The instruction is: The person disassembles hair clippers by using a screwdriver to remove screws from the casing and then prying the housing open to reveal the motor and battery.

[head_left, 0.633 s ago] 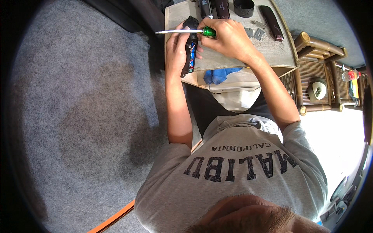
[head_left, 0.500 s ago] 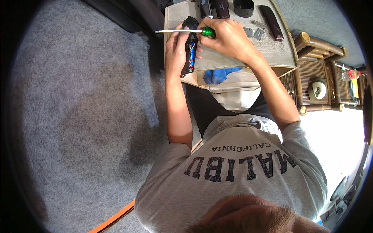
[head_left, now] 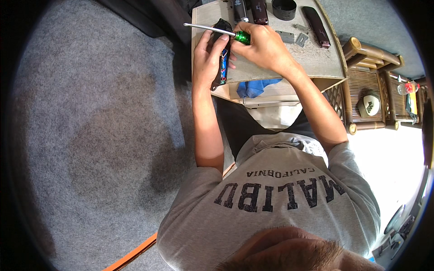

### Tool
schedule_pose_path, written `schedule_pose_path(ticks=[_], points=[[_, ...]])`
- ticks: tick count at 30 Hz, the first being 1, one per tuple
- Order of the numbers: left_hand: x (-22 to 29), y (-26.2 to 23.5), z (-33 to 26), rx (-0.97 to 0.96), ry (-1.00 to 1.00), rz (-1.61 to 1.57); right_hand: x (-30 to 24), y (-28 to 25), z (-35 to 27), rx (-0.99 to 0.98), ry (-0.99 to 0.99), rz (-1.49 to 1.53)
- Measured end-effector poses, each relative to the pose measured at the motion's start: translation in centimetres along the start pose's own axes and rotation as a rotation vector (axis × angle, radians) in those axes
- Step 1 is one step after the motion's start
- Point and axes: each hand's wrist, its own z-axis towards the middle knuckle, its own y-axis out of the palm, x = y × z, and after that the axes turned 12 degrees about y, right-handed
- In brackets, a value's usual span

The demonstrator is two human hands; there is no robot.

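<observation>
Hiding part of the black casing [head_left: 223,65], the left hand [head_left: 206,63] wraps it, thumb on top and fingertips emerging past its right edge; the wires inside, just right of that palm, are too small to distinguish. Curled around a green-handled screwdriver [head_left: 242,38], the right hand [head_left: 266,46] lies just right of the casing, and whether its partly hidden fingertips touch it is unclear.

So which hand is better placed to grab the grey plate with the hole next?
Probably the right hand: it is closer to the plate. The left hand is farther away, holding the black device. The right does grip the screwdriver, though, so it may need to put that down first.
</observation>
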Motion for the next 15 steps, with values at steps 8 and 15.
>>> schedule_pose_path(ticks=[8,15], points=[[0.28,0.24,0.01,0.005,-0.01,-0.018,0.5,0.26,0.29,0.028,0.033,0.052],[0.17,0.06,-0.12,0.021,-0.01,-0.025,0.58,-0.48,0.17,-0.003,0.051,0.076]])
